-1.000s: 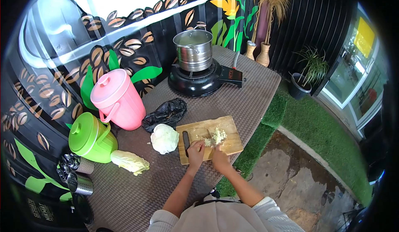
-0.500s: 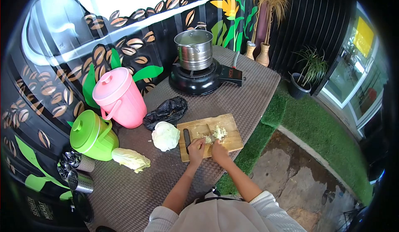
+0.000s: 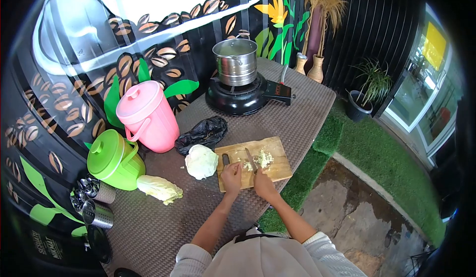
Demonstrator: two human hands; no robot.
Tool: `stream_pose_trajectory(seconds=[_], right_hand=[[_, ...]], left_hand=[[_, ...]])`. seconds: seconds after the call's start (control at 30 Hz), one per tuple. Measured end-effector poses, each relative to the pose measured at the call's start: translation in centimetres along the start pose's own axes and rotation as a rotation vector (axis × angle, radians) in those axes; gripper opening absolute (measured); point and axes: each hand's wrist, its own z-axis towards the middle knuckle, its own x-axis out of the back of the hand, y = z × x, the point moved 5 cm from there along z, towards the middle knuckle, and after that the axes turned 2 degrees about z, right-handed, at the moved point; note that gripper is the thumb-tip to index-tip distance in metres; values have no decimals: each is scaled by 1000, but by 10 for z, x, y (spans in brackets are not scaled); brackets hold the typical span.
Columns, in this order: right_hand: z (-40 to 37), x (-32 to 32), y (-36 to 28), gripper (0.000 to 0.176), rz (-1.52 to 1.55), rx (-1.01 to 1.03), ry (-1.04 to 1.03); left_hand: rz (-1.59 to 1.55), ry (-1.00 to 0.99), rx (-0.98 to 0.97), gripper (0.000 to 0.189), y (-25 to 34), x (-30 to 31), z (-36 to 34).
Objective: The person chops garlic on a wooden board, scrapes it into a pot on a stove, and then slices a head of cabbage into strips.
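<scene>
My right hand grips a knife whose blade points away from me over the wooden cutting board. Finely chopped pale bits lie mostly to the right of the blade, with some to its left. On the left half of the board, my left hand is closed with its fingertips together near the blade; what they hold, if anything, is too small to make out. It partly covers a dark elongated shape along the board's left side. A round cabbage sits just left of the board.
Behind the board lies a black plastic bag. A steel pot stands on a black portable stove farther back. To the left are a pink lidded jug, a green lidded jug, a napa cabbage and a metal utensil holder.
My left hand has moved slightly left and now covers more of the dark shape. The knife blade shows more fully between my hands. The whole view has shifted a little.
</scene>
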Motion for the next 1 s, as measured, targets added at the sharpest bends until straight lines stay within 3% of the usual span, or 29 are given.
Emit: stream_pose_trajectory(seconds=[0.17, 0.5, 0.57, 0.73, 0.83, 1.0], right_hand=[[-8, -17, -18, 33, 141, -17, -1], [4, -5, -31, 28, -206, 45, -88], [-5, 0, -34, 30, -162, 8, -90], [-2, -13, -26, 36, -148, -84, -76], [22, -7, -24, 31, -148, 3, -151], [9, -22, -32, 29, -188, -56, -93]], left_hand=[[-280, -51, 181, 17, -17, -1, 4], [-54, -122, 200, 16, -40, -14, 24], [-57, -232, 224, 10, -30, -12, 29], [-32, -215, 165, 6, -34, -17, 31], [-18, -244, 144, 6, -36, -18, 27], [-78, -273, 195, 7, -32, -15, 27]])
